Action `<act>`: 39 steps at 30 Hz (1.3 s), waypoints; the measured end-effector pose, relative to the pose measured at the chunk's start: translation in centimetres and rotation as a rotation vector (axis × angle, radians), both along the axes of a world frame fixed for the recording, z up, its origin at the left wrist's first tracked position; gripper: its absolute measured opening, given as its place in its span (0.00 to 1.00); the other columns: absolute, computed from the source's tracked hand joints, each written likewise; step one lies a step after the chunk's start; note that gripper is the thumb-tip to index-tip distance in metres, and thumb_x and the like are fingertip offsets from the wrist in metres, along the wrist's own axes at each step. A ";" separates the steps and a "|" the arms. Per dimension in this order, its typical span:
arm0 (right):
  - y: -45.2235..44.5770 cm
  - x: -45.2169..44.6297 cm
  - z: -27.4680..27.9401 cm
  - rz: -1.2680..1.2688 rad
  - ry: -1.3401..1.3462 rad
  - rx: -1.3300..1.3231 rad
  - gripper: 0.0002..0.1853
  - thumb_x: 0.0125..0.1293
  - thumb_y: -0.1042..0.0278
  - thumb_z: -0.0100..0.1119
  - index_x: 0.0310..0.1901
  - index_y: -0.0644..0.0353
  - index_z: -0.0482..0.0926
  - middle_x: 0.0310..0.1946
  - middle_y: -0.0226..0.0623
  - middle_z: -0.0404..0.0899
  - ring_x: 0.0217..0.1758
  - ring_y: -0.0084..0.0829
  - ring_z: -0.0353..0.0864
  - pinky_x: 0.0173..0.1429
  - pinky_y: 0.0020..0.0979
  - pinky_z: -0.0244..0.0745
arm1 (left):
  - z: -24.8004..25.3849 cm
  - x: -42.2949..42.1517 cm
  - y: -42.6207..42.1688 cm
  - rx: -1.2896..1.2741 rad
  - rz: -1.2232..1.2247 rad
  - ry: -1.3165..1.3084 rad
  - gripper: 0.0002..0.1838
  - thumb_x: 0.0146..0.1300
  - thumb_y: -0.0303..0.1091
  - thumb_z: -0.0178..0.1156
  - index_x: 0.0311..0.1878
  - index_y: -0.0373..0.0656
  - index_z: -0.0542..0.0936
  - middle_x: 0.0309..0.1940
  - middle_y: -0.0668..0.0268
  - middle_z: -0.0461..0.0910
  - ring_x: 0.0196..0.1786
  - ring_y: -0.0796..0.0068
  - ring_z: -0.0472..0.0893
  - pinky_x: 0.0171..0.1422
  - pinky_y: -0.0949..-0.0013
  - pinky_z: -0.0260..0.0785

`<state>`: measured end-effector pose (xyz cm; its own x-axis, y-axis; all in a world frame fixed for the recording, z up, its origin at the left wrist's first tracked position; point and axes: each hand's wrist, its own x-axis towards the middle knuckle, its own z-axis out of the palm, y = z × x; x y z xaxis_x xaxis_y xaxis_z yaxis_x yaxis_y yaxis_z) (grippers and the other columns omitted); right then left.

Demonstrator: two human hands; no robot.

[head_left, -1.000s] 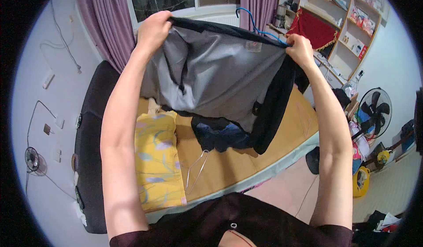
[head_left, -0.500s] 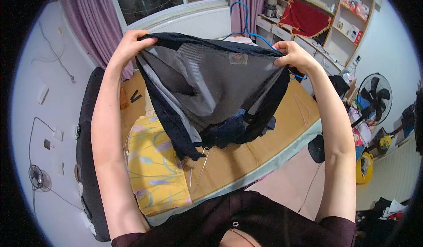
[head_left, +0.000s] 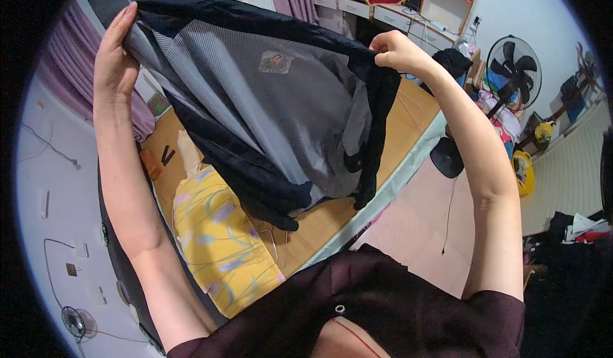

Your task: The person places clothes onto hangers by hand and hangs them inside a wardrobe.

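Note:
A dark navy jacket (head_left: 223, 80) with a grey mesh lining and a small label hangs spread out in front of me, its inside facing me. My left hand (head_left: 117, 55) is closed on the jacket's upper left edge, raised high near the window. At the upper right edge, my right hand (head_left: 401, 53) pinches the fabric between thumb and fingers. The jacket's lower parts dangle above the bed (head_left: 408, 138). Its outer side is hidden from me.
A yellow flowered cloth (head_left: 223, 230) lies on the bed, with a wire hanger (head_left: 274, 243) beside it. A black fan (head_left: 513, 71) stands to the right near piled clothes. Behind the bed are drawers (head_left: 391, 16) and shelves. A black stool-like object (head_left: 447, 157) is on the floor.
Both hands have moved up and left with the jacket and are farther apart, stretching it wider. My view has turned to the right. The blue hanger behind the jacket is now mostly hidden.

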<state>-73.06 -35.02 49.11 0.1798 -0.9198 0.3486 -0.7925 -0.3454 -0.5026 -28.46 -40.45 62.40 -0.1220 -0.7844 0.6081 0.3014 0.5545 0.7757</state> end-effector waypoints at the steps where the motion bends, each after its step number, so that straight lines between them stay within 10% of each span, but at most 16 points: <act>1: 0.7 -0.2 0.1 -0.007 -0.004 -0.001 0.14 0.45 0.74 0.55 0.36 0.70 0.78 0.26 0.34 0.77 0.29 0.27 0.74 0.34 0.28 0.71 | 0.7 -0.2 -0.2 0.024 -0.034 0.013 0.15 0.67 0.32 0.52 0.53 0.36 0.76 0.47 0.62 0.80 0.49 0.73 0.79 0.56 0.72 0.72; 7: 5.1 -1.8 -0.3 -0.103 -0.434 0.320 0.10 0.47 0.73 0.54 0.34 0.58 0.77 0.23 0.20 0.66 0.23 0.15 0.57 0.24 0.18 0.49 | 2.7 -2.8 0.3 -0.069 -0.405 -0.017 0.14 0.68 0.31 0.48 0.52 0.34 0.76 0.46 0.55 0.79 0.46 0.69 0.81 0.51 0.69 0.77; 19: 15.1 -7.4 -4.8 -0.099 -1.095 0.193 0.13 0.66 0.57 0.55 0.30 0.56 0.73 0.19 0.18 0.61 0.20 0.12 0.55 0.22 0.17 0.48 | 5.3 -12.7 4.4 -0.045 -0.527 -0.186 0.15 0.68 0.28 0.47 0.55 0.34 0.74 0.48 0.56 0.78 0.49 0.67 0.80 0.54 0.68 0.76; 26: 26.2 -10.3 -3.9 -0.193 -0.727 -0.140 0.29 0.60 0.63 0.62 0.61 0.60 0.66 0.30 0.26 0.73 0.31 0.15 0.71 0.33 0.20 0.68 | 7.1 -18.9 7.1 0.005 -0.622 -0.280 0.15 0.68 0.29 0.47 0.53 0.34 0.75 0.47 0.56 0.79 0.49 0.68 0.80 0.55 0.68 0.75; 32: 33.4 -12.5 -4.7 -0.259 -0.652 -0.213 0.14 0.67 0.69 0.52 0.52 0.61 0.77 0.45 0.29 0.78 0.38 0.14 0.72 0.44 0.19 0.68 | 8.7 -21.8 8.7 -0.002 -0.530 -0.293 0.15 0.68 0.29 0.46 0.54 0.35 0.74 0.51 0.56 0.77 0.54 0.68 0.78 0.61 0.67 0.72; 39: 43.5 -12.4 -6.4 -0.296 -0.820 0.065 0.10 0.63 0.76 0.51 0.44 0.63 0.79 0.20 0.21 0.69 0.21 0.12 0.64 0.24 0.16 0.58 | 9.5 -26.3 11.3 0.001 -0.247 -0.242 0.17 0.68 0.29 0.45 0.57 0.35 0.72 0.56 0.55 0.74 0.59 0.65 0.73 0.66 0.67 0.66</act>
